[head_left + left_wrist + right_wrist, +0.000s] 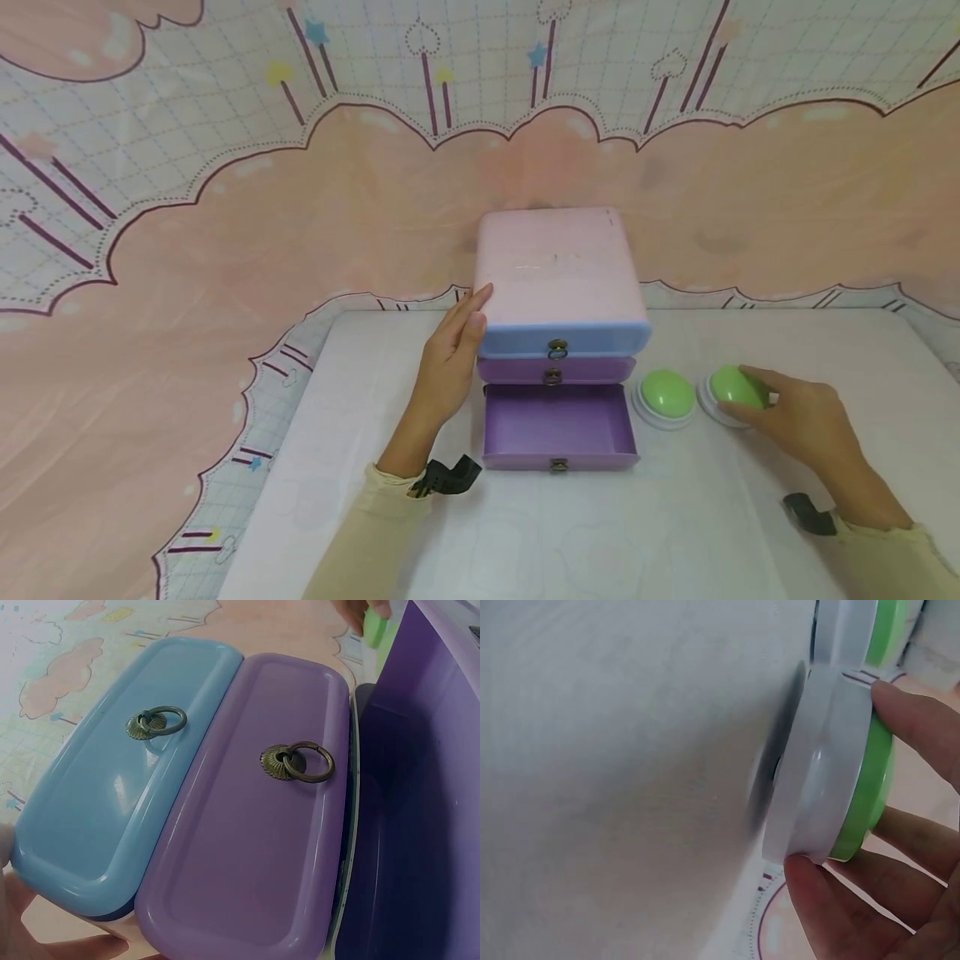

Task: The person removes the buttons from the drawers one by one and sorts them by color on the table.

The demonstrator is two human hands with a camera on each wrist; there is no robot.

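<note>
A small chest of drawers (pixel 558 267) stands on the table, with a pink top, a blue top drawer (pixel 112 795), a purple middle drawer (pixel 232 817) and a bottom purple drawer (pixel 555 421) pulled out, its inside bare. Against the chest's left side rests my left hand (pixel 447 358), fingers extended along it. To the right are two round green-domed push buttons on white bases. My right hand (pixel 806 421) grips the right push button (pixel 821 765) by its edge, thumb and fingers on opposite sides. Close beside it sits the left push button (pixel 667 394).
The white table (pixel 585 542) extends in front of the chest and to both sides. Behind it hangs a patterned pink cloth (pixel 397 217). Brass ring pulls (pixel 300 763) stick out from the drawer fronts. A black strap (pixel 448 477) juts from my left wrist.
</note>
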